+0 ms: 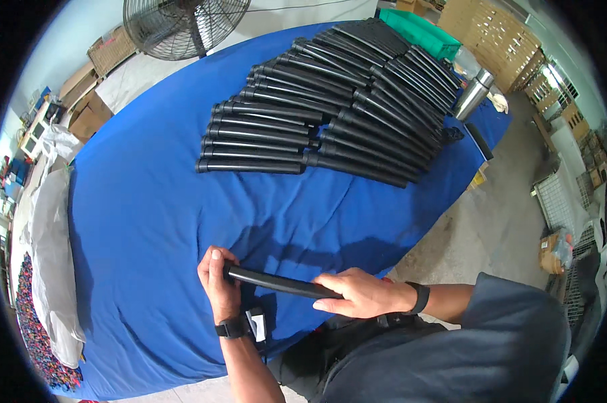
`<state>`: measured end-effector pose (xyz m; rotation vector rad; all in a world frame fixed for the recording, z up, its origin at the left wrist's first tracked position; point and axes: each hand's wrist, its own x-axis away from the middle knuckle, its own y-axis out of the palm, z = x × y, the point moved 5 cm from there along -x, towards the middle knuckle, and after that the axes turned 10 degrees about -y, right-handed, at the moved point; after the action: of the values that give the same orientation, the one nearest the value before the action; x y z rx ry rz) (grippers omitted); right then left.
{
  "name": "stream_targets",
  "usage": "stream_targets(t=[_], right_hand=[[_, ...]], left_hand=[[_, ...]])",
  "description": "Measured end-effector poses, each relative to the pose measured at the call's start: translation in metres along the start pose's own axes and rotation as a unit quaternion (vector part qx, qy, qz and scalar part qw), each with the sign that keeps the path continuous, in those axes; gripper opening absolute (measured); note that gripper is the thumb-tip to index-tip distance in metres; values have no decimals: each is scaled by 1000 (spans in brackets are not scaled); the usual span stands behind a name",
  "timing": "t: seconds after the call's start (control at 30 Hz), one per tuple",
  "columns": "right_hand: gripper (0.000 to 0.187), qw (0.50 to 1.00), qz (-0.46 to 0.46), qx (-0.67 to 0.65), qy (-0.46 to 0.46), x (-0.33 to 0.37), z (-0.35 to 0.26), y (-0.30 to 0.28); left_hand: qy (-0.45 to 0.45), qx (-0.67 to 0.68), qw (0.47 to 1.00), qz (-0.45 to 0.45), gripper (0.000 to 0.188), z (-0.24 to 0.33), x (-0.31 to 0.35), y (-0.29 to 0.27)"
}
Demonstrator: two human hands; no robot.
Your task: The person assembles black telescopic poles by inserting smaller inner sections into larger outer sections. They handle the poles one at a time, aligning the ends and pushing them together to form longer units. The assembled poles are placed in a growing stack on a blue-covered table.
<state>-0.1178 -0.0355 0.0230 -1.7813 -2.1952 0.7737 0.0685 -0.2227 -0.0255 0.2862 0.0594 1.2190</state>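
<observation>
A black tube with a collar at its left end is held between my two hands, just above the near part of a blue cloth-covered table. My left hand is closed around the collared end, with the thumb on top. My right hand grips the other end, thumb and fingers wrapped on it; that tip is hidden in the palm. Farther off, many similar black tubes lie side by side in overlapping rows across the far half of the cloth. A small white-and-black object lies beside my left wrist.
At the back right stand a steel flask and a green crate. A grey-white plastic sheet hangs along the left edge above a multicoloured heap. A fan stands beyond the table, and cartons are stacked at the back.
</observation>
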Motion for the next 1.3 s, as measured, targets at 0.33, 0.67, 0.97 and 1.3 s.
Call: stream_targets(t=[0.33,0.67,0.97,1.3], right_hand=[[40,886,-77,-390,238,7,6,5],[37,748,-91,-592,287,13,10,15],[45,708,-90,-637,290,6,11,11],[31,991,-48,121,32,-11,10,-6]], left_hand=[[3,-15,1000,-9,46,-4,-1,-1],[-3,7,999,-36,45,-8,-1,-3],[-11,9,999,-40,45,-4,3,2],[-27,-4,999,-46,43,-8,1,0]])
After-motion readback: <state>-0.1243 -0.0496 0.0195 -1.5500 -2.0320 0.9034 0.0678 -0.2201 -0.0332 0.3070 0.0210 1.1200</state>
